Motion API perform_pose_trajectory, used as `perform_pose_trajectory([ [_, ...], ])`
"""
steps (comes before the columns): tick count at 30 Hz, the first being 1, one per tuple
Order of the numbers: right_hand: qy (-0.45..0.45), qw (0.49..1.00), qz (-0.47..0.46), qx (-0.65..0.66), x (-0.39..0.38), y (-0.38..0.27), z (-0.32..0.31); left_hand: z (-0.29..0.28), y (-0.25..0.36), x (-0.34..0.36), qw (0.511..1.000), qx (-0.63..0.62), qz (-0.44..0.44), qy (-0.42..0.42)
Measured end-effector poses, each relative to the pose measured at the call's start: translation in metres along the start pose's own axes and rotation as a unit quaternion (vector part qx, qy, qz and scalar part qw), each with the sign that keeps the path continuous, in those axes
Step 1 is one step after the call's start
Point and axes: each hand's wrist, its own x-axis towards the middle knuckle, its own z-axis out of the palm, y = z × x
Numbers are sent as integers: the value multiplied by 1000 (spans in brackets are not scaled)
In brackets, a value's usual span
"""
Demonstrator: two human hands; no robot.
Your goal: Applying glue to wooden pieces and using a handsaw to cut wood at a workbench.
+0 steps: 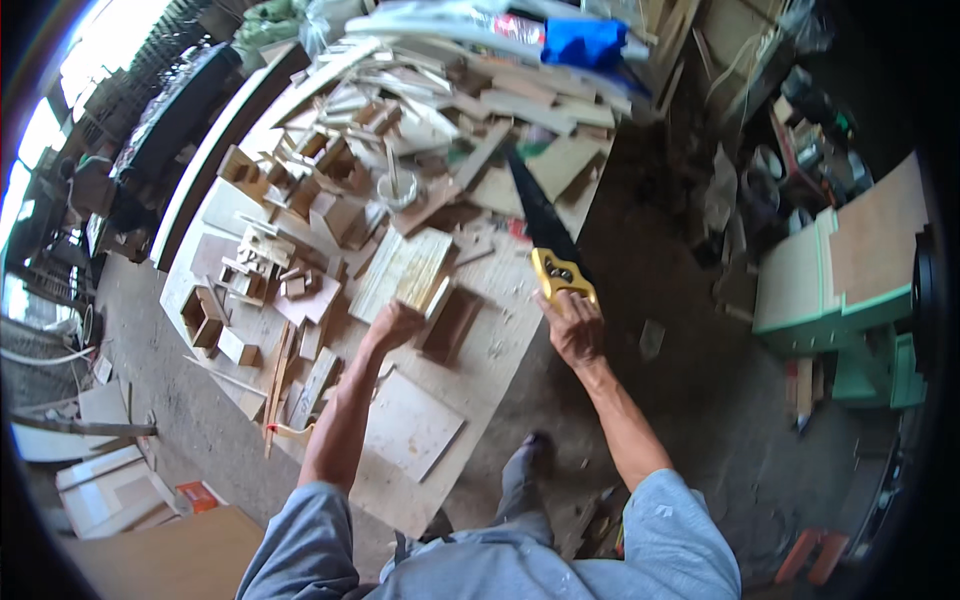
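Observation:
My right hand [576,330] is wrapped round the yellow handle [563,276] of a handsaw, off the table's right edge. The saw's dark blade [540,205] points away from me and reaches back over the table. My left hand [397,326] is closed above the middle of the table, by the near end of a pale striped board [403,270]. Just right of its fingers stands a narrow wooden piece [438,297], beside a brown wooden block [450,325]. Whether the fingers grip that piece is hidden.
The wooden worktable [495,372] carries small wooden boxes [203,315], a clear tub [399,188] holding a stick, and a heap of offcuts [420,100]. A flat white panel [410,422] lies near me. Right stands a pale green cabinet [838,338]; bottom right, an orange object [812,556].

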Motion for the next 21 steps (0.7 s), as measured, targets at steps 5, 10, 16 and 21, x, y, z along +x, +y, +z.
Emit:
perform_pose_trajectory([
  [5, 9, 994, -106, -8, 47, 57, 23, 24, -19, 17, 993, 43, -69, 80],
  [10, -5, 986, -163, -36, 83, 85, 39, 22, 3, 6, 992, 73, -61, 87],
  [16, -51, 976, -214, -14, 123, 99, 79, 27, 16, -9, 991, -15, -76, 113],
  [21, -180, 959, -218, 15, 132, 110, 88, 34, 20, -11, 987, 14, -59, 151],
])
